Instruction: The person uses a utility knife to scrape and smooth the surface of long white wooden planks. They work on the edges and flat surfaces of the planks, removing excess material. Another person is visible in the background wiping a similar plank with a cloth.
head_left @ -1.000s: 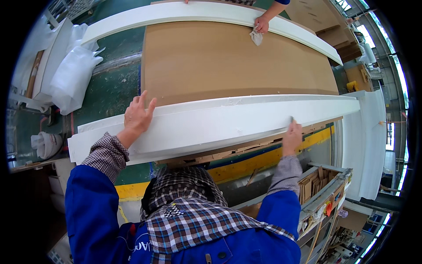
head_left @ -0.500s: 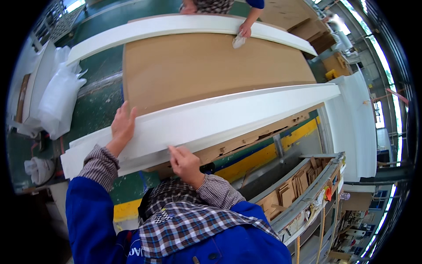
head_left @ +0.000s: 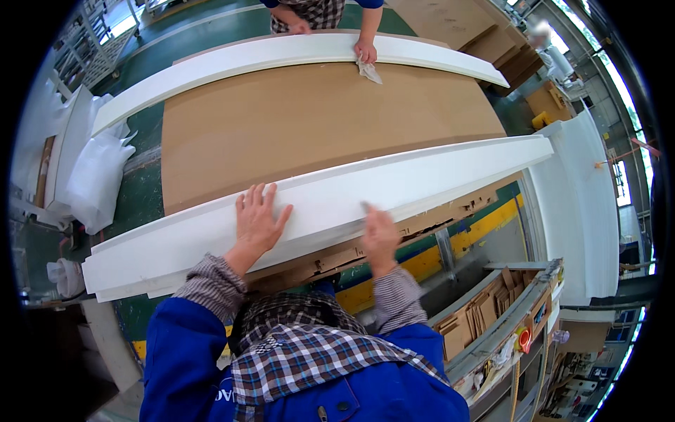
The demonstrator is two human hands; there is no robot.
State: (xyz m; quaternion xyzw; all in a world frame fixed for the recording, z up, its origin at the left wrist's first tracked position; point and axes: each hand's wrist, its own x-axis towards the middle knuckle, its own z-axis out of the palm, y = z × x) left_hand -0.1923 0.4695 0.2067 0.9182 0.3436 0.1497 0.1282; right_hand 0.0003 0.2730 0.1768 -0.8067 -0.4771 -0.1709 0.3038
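A long white board [head_left: 316,207] with a stepped edge lies across the near side of the brown cardboard-covered table. My left hand [head_left: 257,224] rests flat on its top face, fingers spread and pointing away from me. Farther right, my right hand [head_left: 381,239] is at the board's near edge, its fingers closed and smeared by motion. A small dark tip shows at those fingers, too blurred to tell whether it is a held thing.
Across the table [head_left: 309,112], a co-worker's hand [head_left: 365,51] holds a white cloth [head_left: 368,71] against a second long white board [head_left: 281,50]. At right stand a cart [head_left: 485,330] with cardboard pieces and a white sheet-covered stack [head_left: 580,218]. Plastic wrap [head_left: 98,183] hangs at left.
Both my hands have moved right along the near board, my right hand farther than my left. The co-worker's hand and cloth have shifted slightly left.
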